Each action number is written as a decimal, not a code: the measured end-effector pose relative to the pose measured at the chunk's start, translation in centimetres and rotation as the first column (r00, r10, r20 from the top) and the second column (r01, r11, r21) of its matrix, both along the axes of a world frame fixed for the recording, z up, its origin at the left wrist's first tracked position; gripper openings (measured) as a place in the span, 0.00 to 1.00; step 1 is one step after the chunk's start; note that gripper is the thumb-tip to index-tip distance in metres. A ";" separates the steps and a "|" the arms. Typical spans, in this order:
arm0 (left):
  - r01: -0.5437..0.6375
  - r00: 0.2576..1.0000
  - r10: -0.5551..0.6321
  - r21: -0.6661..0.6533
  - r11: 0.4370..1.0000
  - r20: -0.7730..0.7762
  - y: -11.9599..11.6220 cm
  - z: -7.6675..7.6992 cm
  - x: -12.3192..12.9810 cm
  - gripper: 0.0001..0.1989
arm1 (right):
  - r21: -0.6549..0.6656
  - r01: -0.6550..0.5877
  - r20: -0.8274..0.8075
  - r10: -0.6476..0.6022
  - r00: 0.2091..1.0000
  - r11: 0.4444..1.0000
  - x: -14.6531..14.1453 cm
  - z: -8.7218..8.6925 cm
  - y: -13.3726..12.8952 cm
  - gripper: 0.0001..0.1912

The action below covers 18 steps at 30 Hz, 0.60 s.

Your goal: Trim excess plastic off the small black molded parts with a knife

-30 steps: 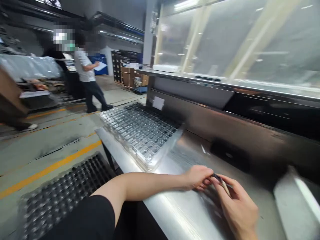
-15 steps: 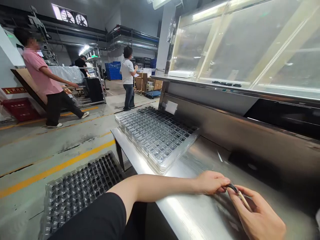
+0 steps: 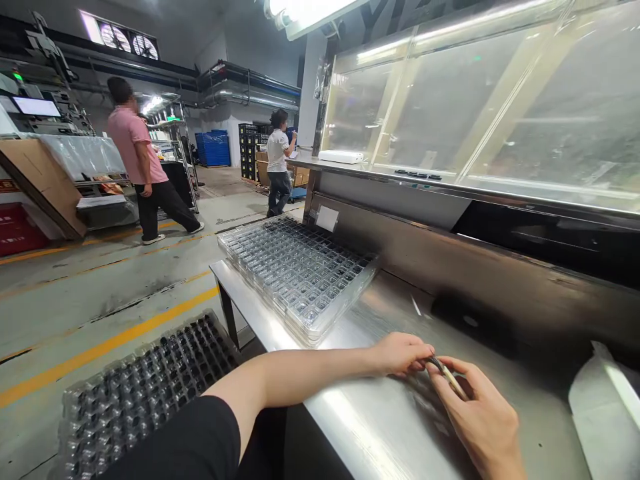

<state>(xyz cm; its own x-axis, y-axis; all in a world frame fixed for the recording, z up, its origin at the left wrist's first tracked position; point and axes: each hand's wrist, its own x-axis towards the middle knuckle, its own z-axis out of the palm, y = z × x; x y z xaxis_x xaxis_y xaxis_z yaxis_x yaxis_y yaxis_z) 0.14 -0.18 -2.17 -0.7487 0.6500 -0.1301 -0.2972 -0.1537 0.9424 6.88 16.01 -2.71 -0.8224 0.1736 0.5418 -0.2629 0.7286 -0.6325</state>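
Over the steel bench [image 3: 360,427], my two hands meet in front of me. My left hand [image 3: 403,353] is closed, its fingertips pinching one end of a small dark curved piece [image 3: 436,363]. A slim pale stick-like tool [image 3: 454,383] lies between the thumb and fingers of my right hand [image 3: 477,407], which is closed on it. The tool's tip meets the dark piece; where one ends and the other begins I cannot make out. Beyond my left hand sits a stack of clear plastic trays [image 3: 295,280] with many pockets, several holding dark parts.
Another pocketed tray [image 3: 145,393] with dark parts stands low at the left. A white sheet-like object [image 3: 607,407] is at the right edge. Small black parts [image 3: 417,175] lie on the shelf above. Two people, in a pink shirt [image 3: 135,143] and a white shirt [image 3: 277,150], are in the aisle.
My view has turned slightly right, bringing the white object into sight. The person in pink has walked further right. My hands keep the same grip on the piece and tool.
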 end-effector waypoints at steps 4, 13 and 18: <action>-0.050 0.999 0.050 -0.053 0.997 -0.002 0.2 0.1 0.1 0.25 | 0.000 0.017 0.016 -0.017 1.000 1.000 0.3 0.4 -0.2 0.29; -0.129 0.991 0.130 -0.033 0.991 0.020 -0.2 1.5 0.6 0.19 | -0.013 0.051 0.009 -0.050 0.999 0.999 0.5 0.5 0.0 0.30; -0.093 0.990 0.079 0.125 0.988 0.115 -2.7 4.3 2.4 0.29 | -0.049 0.190 0.045 -0.188 0.981 0.981 0.1 0.0 0.8 0.28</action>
<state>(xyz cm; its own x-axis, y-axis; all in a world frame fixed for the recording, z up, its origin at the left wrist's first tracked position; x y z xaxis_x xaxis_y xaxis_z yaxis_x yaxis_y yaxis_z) 2.51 -2.85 2.16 -0.7886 0.6004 -0.1328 -0.3774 -0.3020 0.8755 6.99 16.86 -2.73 -0.7926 0.3555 0.4954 -0.0978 0.7278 -0.6788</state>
